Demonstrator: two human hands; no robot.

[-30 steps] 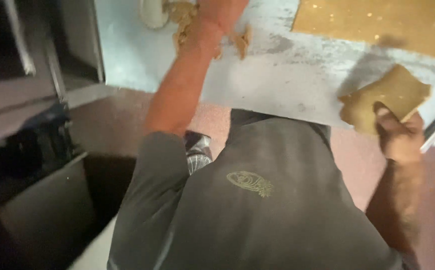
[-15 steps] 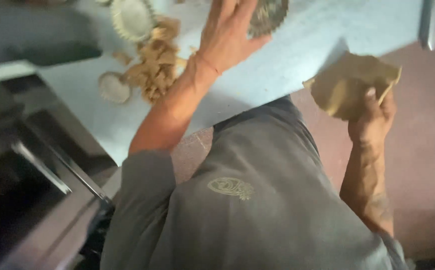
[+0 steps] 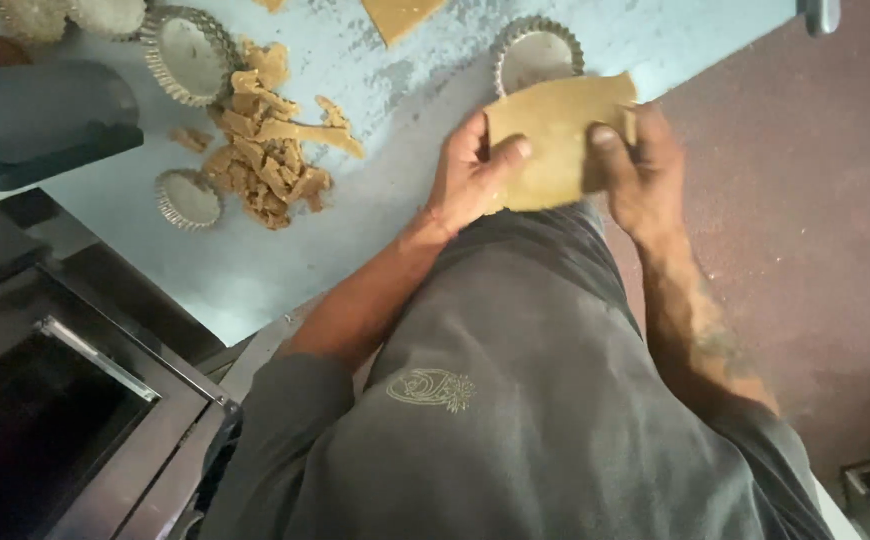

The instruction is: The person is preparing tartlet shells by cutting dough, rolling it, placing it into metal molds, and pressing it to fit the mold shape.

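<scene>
Dough sheet [image 3: 555, 140], tan and roughly square, sits in the upper middle of the frame, held up by both hands just above a pale blue table [image 3: 375, 240]. Left hand [image 3: 470, 175] grips its left edge, thumb pressed on top and fingers curled beneath. Right hand [image 3: 645, 170] pinches the right edge the same way, thumb on the upper face. Behind the sheet's top edge stands a fluted tart tin [image 3: 535, 55], partly covered by the dough; whether the sheet touches its rim cannot be told.

To the upper left lies a heap of dough scraps [image 3: 265, 140], with a larger tin [image 3: 187, 55] beside it and a smaller tin [image 3: 188, 198] below. A second flat piece of dough [image 3: 400, 15] shows at the top edge. A dark oven front [image 3: 65, 400] fills the lower left, and the person's grey shirt [image 3: 515, 400] takes up the lower middle.

The step in hand looks like carrying the sheet to a tin for lining (a judgement from the grip and the tin just behind). The next move would call for centring the sheet over the fluted rim and lowering it evenly, without stretching or tearing the soft dough.
</scene>
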